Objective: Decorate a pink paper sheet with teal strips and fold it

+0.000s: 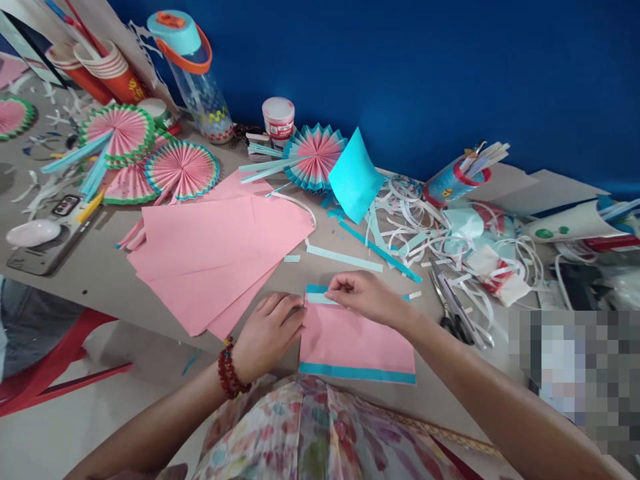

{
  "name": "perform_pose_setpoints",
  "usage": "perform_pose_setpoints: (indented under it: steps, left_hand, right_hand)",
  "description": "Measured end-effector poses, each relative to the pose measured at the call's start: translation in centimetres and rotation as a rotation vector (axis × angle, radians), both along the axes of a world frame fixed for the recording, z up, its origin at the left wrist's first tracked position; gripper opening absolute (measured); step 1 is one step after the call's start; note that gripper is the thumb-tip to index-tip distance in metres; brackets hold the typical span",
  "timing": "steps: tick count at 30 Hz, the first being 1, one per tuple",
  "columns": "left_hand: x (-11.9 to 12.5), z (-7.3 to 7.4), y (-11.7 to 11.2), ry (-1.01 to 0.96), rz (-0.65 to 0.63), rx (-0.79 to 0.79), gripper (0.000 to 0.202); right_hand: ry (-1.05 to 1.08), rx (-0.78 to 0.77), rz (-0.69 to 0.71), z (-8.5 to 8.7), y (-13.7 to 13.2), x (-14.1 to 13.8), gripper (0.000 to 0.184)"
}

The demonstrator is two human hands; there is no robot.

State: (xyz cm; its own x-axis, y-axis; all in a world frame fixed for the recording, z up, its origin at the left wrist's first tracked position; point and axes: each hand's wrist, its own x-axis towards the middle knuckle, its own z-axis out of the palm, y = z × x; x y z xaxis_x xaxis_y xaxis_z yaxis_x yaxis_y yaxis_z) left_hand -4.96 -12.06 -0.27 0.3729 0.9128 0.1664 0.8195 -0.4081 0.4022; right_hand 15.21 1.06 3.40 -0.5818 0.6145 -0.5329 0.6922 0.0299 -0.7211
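A pink paper sheet (355, 343) with teal strips along its near and far edges lies at the table's front edge. My left hand (270, 333) rests closed at the sheet's left edge, fingertips on its far left corner. My right hand (363, 297) pinches a pale strip (320, 299) against the sheet's far teal edge.
A stack of pink sheets (220, 250) lies to the left. Pleated paper fans (183, 170), a water bottle (197, 73), a glue jar (279, 120), a teal folded paper (355, 177), cut strips (415, 220), scissors (457, 313) and a phone (50, 237) crowd the table.
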Motion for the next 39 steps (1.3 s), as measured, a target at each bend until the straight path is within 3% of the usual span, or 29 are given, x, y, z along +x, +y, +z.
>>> perform_pose_setpoints:
  steps: [7,14,26,39]
  left_hand:
    - [-0.1,0.0,0.0,0.001,0.012,-0.011,0.016]
    - [0.0,-0.1,-0.1,-0.003,0.010,-0.005,0.016]
    - [-0.1,-0.1,-0.1,-0.012,0.006,-0.022,0.016]
    - [-0.2,-0.4,-0.2,-0.007,-0.052,0.061,0.020]
  right_hand:
    - [0.071,0.161,0.039,-0.5,0.1,-0.5,0.019]
    - [0.118,0.180,0.005,-1.3,-0.2,-0.6,0.027]
    - [0.073,0.234,0.007,-0.9,-0.5,-0.8,0.023]
    - [0.028,0.283,0.007,-0.6,-1.1,-1.1,0.021]
